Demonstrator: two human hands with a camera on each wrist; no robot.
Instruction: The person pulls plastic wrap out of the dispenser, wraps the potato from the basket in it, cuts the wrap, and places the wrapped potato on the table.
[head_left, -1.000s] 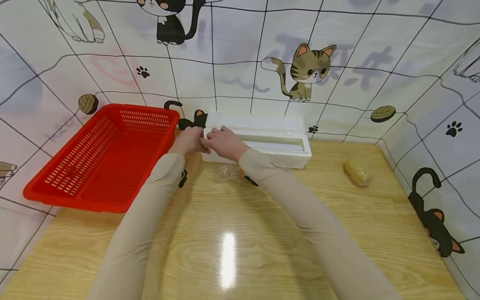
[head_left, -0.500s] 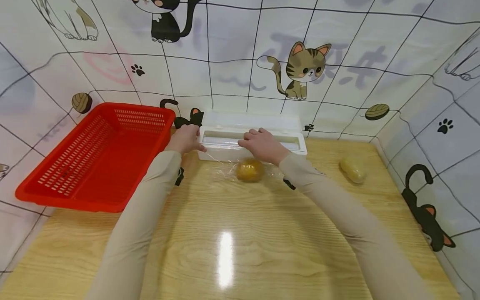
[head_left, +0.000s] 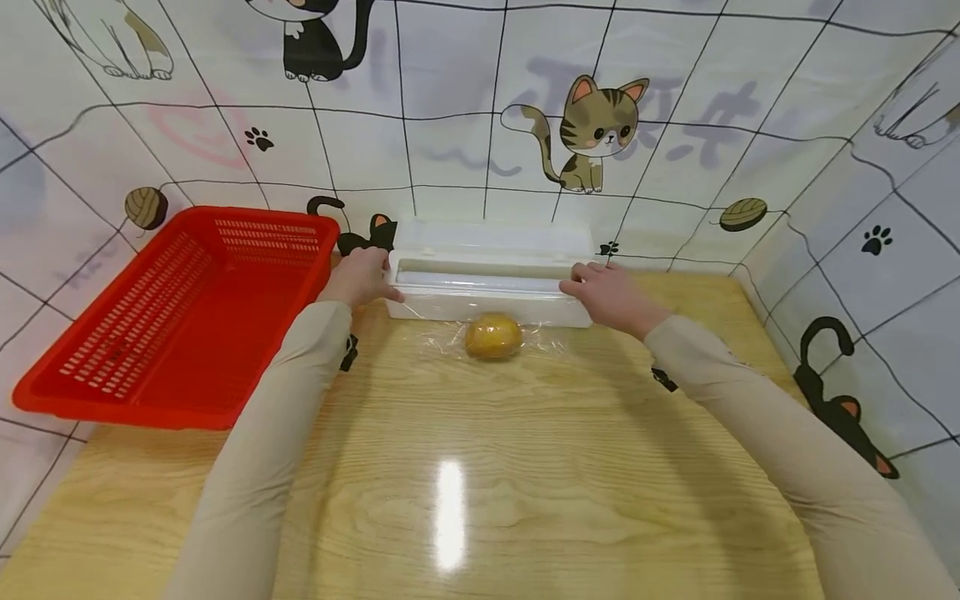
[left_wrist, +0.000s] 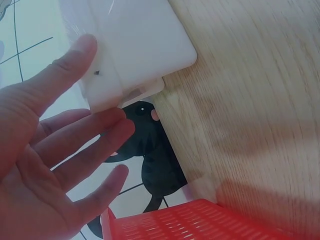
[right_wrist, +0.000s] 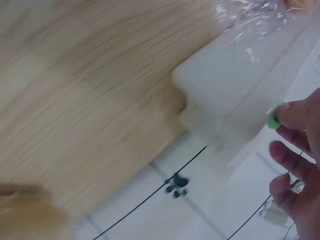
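Observation:
A white cling film dispenser (head_left: 480,310), its lid raised, stands against the back wall with a roll inside. Film stretches from it over a round yellow-orange fruit (head_left: 492,336) on the table in front. At the dispenser's left end, my left hand (head_left: 362,277) holds the corner, thumb (left_wrist: 85,47) on its front edge and fingertips at its end. My right hand (head_left: 611,296) is at the right end. In the right wrist view its thumb and forefinger pinch a small green slider (right_wrist: 273,119) on the dispenser's edge.
A red plastic basket (head_left: 247,333) stands at the left, close beside my left forearm. A blurred yellow object (right_wrist: 30,217) lies on the table right of the dispenser, hidden behind my right arm in the head view. Cat-patterned sheeting (head_left: 450,150) covers the walls.
My right hand has travelled from the left end of the dispenser along its front edge to the right end. The left hand stays at the left corner. The fruit has come into sight.

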